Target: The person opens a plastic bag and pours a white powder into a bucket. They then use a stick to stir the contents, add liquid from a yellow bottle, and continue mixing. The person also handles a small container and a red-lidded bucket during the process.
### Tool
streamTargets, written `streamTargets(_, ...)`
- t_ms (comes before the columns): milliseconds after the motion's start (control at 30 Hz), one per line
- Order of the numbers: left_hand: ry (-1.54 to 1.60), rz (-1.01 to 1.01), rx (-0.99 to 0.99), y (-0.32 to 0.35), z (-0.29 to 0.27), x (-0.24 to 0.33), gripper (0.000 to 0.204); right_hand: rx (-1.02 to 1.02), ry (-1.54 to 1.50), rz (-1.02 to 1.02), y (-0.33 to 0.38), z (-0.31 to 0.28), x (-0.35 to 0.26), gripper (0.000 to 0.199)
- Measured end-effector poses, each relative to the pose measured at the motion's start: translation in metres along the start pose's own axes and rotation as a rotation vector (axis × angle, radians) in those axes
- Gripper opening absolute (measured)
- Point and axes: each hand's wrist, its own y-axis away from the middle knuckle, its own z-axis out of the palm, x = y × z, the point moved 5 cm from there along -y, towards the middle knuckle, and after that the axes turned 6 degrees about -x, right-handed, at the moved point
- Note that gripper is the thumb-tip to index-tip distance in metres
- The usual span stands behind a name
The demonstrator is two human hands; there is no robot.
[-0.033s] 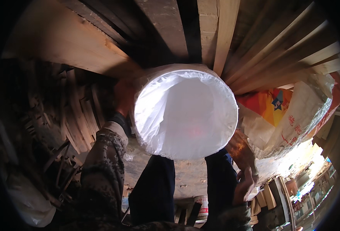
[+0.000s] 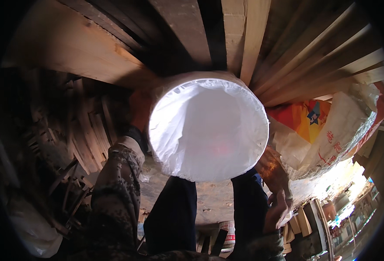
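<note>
A round white bucket (image 2: 209,130) lined with thin clear plastic faces me with its mouth, and its bottom shows pale and smooth inside. My left hand (image 2: 140,106) grips its left side in deep shadow, the fingers mostly hidden behind the wall. At the lower right of the rim my right hand (image 2: 273,172) is against the bucket, its fingertips out of sight behind it. Both hands are closed on the bucket, which hangs above my dark-trousered knees. Plastic film is bunched over the rim all around.
Long wooden boards (image 2: 255,39) lean across the far side. To the right stands a large printed woven sack (image 2: 331,139). Stacked wood strips (image 2: 89,135) lie at the left. A red-and-white container (image 2: 228,230) sits below, between my legs.
The bucket's mouth has shifted very slightly to the left. Both hands stay where they were on it.
</note>
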Motion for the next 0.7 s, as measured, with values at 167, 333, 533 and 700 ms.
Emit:
streamTargets(167,-0.29,0.022,-0.221,-0.039,0.066,-0.038,0.029,-0.026,-0.048,-0.063,-0.008,-0.012,-0.01,0.025)
streamTargets(333,-0.23,0.025,-0.308,-0.034,0.084,-0.055,0.04,-0.066,-0.1,-0.009,-0.013,-0.022,-0.004,0.025)
streamTargets(533,0.507,0.066,-0.179,0.043,0.045,-0.092,0.057,-0.118,-0.092,-0.111,0.0,-0.02,0.002,0.021)
streamTargets(700,0.81,-0.115,0.111,0.155,-0.081,-0.067,0.065,-0.118,-0.013,-0.186,0.046,-0.04,-0.003,0.026)
